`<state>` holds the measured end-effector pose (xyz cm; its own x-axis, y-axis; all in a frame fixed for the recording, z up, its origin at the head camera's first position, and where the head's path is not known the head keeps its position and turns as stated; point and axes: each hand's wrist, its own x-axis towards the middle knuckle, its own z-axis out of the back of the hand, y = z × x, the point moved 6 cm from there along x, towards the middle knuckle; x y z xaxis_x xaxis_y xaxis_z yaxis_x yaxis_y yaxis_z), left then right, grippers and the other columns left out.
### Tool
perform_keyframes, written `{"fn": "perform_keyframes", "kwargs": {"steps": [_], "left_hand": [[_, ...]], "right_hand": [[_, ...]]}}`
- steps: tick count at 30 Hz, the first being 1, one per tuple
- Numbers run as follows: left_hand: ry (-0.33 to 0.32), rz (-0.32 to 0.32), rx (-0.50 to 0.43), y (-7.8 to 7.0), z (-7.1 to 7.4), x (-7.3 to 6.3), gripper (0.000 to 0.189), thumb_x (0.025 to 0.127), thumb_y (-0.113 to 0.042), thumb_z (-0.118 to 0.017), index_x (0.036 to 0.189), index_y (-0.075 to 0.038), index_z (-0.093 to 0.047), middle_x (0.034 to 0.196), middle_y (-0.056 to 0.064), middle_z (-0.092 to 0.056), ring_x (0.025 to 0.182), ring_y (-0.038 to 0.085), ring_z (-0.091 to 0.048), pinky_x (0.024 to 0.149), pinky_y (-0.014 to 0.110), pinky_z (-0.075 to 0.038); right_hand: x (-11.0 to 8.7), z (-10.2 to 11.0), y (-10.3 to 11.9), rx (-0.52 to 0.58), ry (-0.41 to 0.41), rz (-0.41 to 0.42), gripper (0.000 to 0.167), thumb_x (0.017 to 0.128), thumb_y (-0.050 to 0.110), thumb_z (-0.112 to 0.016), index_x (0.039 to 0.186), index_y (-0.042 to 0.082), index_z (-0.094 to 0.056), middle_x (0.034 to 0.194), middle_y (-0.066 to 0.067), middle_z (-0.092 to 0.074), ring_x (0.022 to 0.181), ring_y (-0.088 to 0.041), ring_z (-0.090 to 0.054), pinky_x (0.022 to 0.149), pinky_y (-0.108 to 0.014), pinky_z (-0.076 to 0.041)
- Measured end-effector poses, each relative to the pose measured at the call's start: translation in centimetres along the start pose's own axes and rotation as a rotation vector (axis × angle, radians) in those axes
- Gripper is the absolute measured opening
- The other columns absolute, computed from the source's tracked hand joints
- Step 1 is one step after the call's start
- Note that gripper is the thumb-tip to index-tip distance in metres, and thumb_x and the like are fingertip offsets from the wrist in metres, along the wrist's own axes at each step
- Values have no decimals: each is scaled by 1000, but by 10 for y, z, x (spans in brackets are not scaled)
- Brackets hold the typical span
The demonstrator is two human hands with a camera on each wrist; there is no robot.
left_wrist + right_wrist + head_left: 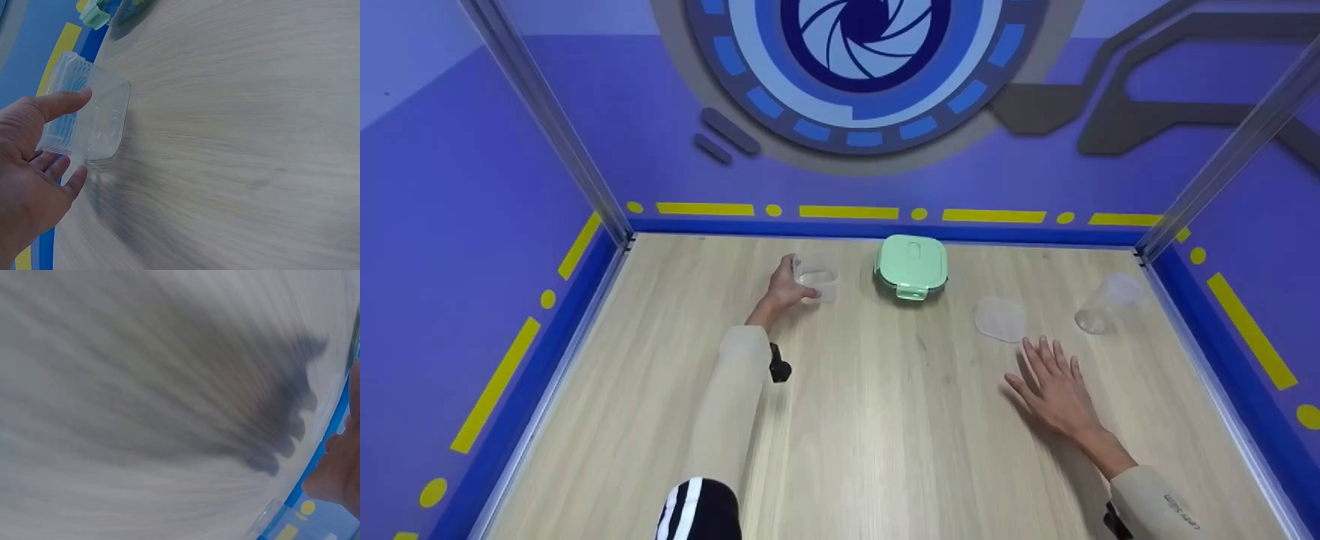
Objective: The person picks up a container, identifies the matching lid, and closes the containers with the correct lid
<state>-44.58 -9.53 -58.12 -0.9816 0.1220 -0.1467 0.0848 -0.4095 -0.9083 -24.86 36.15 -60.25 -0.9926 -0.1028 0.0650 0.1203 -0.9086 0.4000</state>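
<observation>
My left hand (784,289) grips a clear plastic food container (826,291) at the back left of the table. In the left wrist view the thumb lies along one side of the container (107,121), with the other fingers around the opposite side. Whether its base touches the table is hard to tell. My right hand (1057,394) is over the right part of the table, fingers spread and holding nothing. Just beyond its fingertips lies a flat translucent lid (1001,319). In the right wrist view only part of the right hand (337,467) shows at the edge.
A lunch box with a mint-green clip lid (913,264) stands at the back, right of the clear container. Toward the right edge is a clear jar (1108,304). Blue printed panels (855,184) wall in the wooden table (877,420) at the back and sides.
</observation>
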Motion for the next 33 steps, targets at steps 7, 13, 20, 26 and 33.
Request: {"fn": "perform_keyframes", "kwargs": {"steps": [7,13,20,26,33], "left_hand": [[24,-59,62,1,-5,-12,86,80,6,-79,152,3,-31,151,28,-46,141,42,-45,122,51,-34],[71,-104,93,1,-9,-28,90,79,1,-82,153,4,-31,150,28,-48,141,42,-46,123,51,-32],[126,-191,116,0,-26,-49,92,77,-6,-87,151,4,-34,145,27,-52,135,42,-51,117,50,-41],[133,-207,61,1,-37,-62,93,77,-7,-88,152,3,-34,145,27,-51,135,43,-50,116,52,-40],[146,-218,103,1,-54,-76,97,77,-13,-90,154,1,-33,146,23,-52,136,39,-50,117,50,-40]], "right_hand": [[-1,-1,4,-14,33,-10,82,101,51,-56,162,5,-26,166,-31,-18,155,-52,-10,122,-71,-7],[-2,-2,6,-2,42,-17,82,101,52,-55,162,6,-24,167,-30,-16,156,-51,-9,123,-70,-6],[-2,2,5,-7,35,-23,83,101,52,-54,162,5,-24,167,-31,-15,156,-51,-9,123,-70,-6],[-3,4,5,2,35,-22,82,103,52,-52,162,3,-24,166,-33,-15,155,-52,-9,122,-71,-6],[-12,4,7,21,50,-45,81,103,51,-52,162,4,-21,166,-33,-14,156,-52,-7,123,-70,-6]]}}
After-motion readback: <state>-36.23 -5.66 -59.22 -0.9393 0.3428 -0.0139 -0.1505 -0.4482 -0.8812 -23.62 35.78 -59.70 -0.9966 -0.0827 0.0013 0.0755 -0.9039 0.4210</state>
